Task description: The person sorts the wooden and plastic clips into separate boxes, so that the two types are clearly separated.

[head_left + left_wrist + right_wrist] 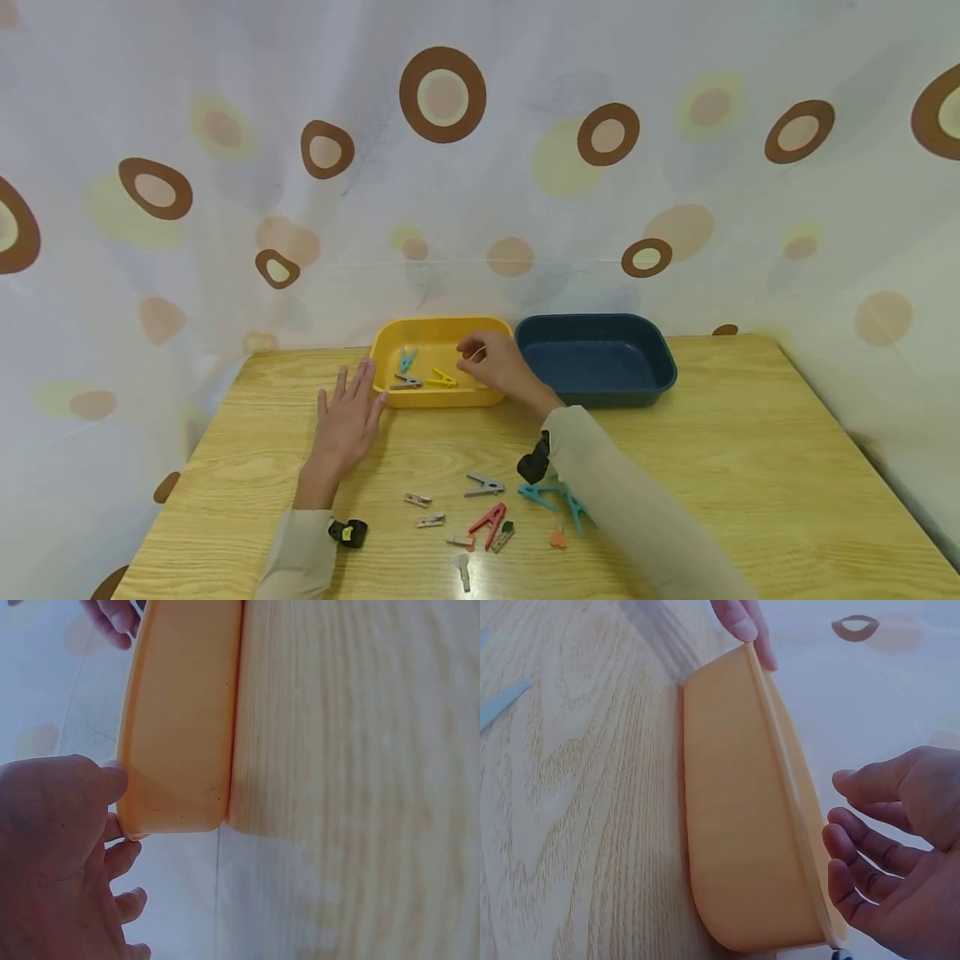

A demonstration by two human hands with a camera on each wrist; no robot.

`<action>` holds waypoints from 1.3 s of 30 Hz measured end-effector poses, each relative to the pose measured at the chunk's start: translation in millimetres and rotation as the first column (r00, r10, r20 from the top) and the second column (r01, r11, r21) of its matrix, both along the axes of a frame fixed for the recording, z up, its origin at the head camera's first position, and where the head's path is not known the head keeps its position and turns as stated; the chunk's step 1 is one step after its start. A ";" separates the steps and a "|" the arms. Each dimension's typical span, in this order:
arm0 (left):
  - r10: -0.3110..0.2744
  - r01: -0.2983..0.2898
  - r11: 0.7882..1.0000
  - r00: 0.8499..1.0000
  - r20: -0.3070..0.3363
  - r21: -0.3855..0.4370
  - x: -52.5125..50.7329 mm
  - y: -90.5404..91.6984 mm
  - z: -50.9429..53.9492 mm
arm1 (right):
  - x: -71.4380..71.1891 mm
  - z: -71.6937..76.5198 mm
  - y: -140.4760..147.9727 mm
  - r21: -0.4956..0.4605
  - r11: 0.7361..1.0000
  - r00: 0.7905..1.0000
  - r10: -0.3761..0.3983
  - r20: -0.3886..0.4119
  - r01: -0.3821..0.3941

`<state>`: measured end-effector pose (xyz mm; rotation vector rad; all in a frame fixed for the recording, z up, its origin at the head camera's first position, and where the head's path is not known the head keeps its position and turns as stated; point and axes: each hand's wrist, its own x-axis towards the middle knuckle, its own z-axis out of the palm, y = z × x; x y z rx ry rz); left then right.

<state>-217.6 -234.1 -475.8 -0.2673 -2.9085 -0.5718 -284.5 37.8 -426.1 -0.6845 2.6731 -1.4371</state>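
The left hand (347, 427), fingers fairly straight and spread, touches the left end of a yellow tray (442, 401). In the left wrist view, its thumb rests on the rim of the tray (180, 712), with the other fingers of the hand (56, 847) along the outside. Above the tray's right part hovers the right hand (501, 364), fingers loosely bent. Nothing shows between the fingers and thumb of the right hand (907, 855) in the right wrist view. Inside the tray lie a teal clip (407, 360), a grey clip (406, 382) and a yellow clip (442, 379).
A dark blue tray (596, 398) stands against the yellow one on its right. Nearer the front lie a grey clip (485, 485), a red clip (491, 523), teal clips (537, 495) and several small clips (431, 522). A patterned cloth (450, 208) hangs behind the table.
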 end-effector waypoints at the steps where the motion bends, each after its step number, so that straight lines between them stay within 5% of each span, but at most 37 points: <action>1: 0.002 -0.002 1.000 1.000 0.001 -0.001 0.0 0.0 -0.2 | 1.8 1.6 1.3 -0.001 1.000 1.000 0.000 -0.009 0.000; 21: -0.001 0.001 1.000 1.000 0.008 0.001 1.1 0.5 3.2 | 38.4 4.9 37.7 -0.082 0.996 0.996 0.012 -0.090 -0.019; 39: -0.008 0.008 1.000 1.000 0.006 -0.002 0.9 1.9 2.4 | 77.0 -11.1 73.1 -0.121 0.992 0.992 -0.037 -0.118 0.022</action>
